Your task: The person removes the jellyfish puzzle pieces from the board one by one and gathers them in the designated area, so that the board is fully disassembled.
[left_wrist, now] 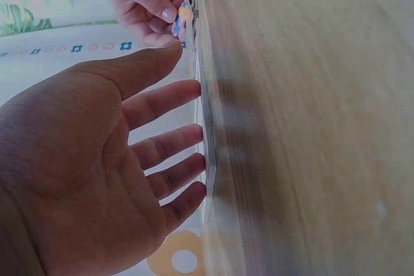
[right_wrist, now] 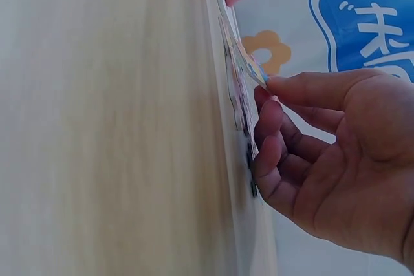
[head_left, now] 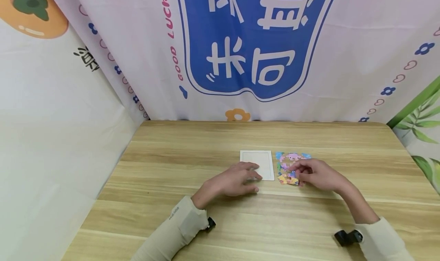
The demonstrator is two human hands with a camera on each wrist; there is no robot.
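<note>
A white puzzle board [head_left: 266, 165] with a thin outlined border lies flat on the table. My left hand [head_left: 238, 179] rests on its left side, fingers spread and fairly straight, the fingertips touching the surface in the left wrist view. Just right of the board lies a group of colourful jigsaw puzzle pieces [head_left: 293, 156], pink, blue and yellow, some of them hidden under my right hand [head_left: 317, 174]. Between thumb and forefinger that hand pinches one jigsaw puzzle piece [right_wrist: 255, 69], tilted up off the others. The left wrist view shows the pinched piece with yellow, pink and blue print.
The wooden table [head_left: 165, 200] reaches back to a printed cloth [head_left: 158, 81] hanging along its far edge. Another white cloth [head_left: 62, 146] hangs on the left. A black wrist mount [head_left: 348, 238] sits at the right sleeve, another at the left cuff.
</note>
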